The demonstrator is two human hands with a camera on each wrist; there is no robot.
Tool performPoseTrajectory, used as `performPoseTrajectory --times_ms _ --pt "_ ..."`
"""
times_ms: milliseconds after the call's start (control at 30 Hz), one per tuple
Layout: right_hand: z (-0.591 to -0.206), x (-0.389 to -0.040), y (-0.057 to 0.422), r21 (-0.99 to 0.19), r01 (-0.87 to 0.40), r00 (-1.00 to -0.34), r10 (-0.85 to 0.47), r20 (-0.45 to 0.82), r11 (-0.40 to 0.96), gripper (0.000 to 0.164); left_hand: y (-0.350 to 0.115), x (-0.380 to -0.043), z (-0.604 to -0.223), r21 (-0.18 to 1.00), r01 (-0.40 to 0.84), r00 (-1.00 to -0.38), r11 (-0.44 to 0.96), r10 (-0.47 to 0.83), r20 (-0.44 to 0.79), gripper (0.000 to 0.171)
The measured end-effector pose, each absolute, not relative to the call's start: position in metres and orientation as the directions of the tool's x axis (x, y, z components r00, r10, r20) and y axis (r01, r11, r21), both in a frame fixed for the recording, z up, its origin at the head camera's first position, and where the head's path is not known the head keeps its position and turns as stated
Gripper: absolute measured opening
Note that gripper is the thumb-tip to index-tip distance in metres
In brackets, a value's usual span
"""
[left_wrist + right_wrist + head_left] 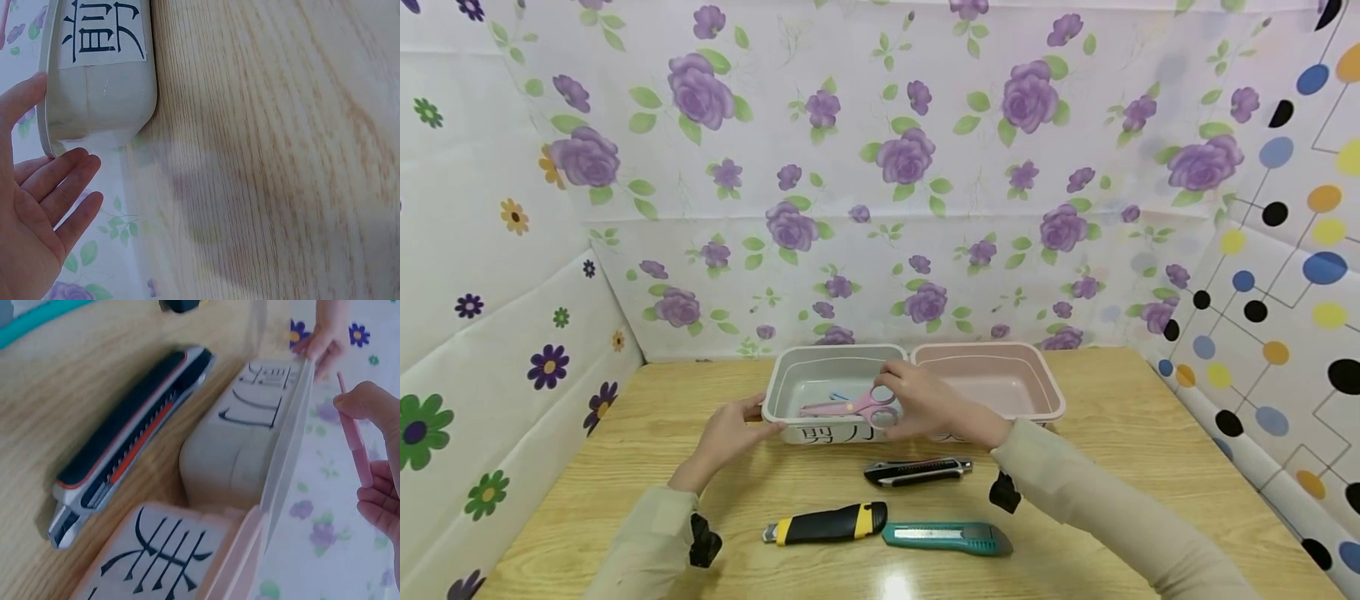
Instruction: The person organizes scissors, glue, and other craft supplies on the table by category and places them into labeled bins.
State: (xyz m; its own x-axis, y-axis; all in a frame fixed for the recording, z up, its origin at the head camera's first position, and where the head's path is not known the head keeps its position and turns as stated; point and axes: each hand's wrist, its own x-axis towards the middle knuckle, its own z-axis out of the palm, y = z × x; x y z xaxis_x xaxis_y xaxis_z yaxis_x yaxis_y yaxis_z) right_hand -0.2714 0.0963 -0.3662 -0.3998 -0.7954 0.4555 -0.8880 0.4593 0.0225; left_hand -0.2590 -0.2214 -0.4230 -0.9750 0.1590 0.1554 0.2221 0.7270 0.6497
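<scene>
Pink-handled scissors (848,407) are held at the finger loops by my right hand (925,402), over the front of a grey plastic bin (840,347). In the right wrist view the scissors (353,442) appear edge-on between thumb and fingers. My left hand (724,435) touches the bin's front left corner. The left wrist view has the thumb on the rim and fairly straight fingers (70,176) against the end. A small blue item (838,397) lies inside the bin, partly hidden by the scissors.
Beside the grey bin, on its right, stands a pink bin (1051,383). Both bear labels with black characters. In front lie a black-and-silver utility knife (917,472), a yellow-and-black one (827,525) and a teal one (947,537). Patterned cloth walls (850,283) enclose the wooden table (700,383).
</scene>
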Motion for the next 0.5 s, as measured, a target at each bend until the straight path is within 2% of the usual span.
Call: performPoseTrajectory --times_ms 333,500 --pt "-0.366 -0.289 0.102 -0.056 -0.849 -0.506 -0.777 0.375 0.526 0.056 -0.222 -0.259 -0.423 0.655 0.210 -0.978 0.726 0.151 0.146 0.075" --pt "-0.366 -0.297 0.101 -0.056 -0.836 -0.526 -0.768 0.366 0.546 0.056 -0.222 -0.259 -0.422 0.656 0.210 -0.978 0.725 0.154 0.143 0.074"
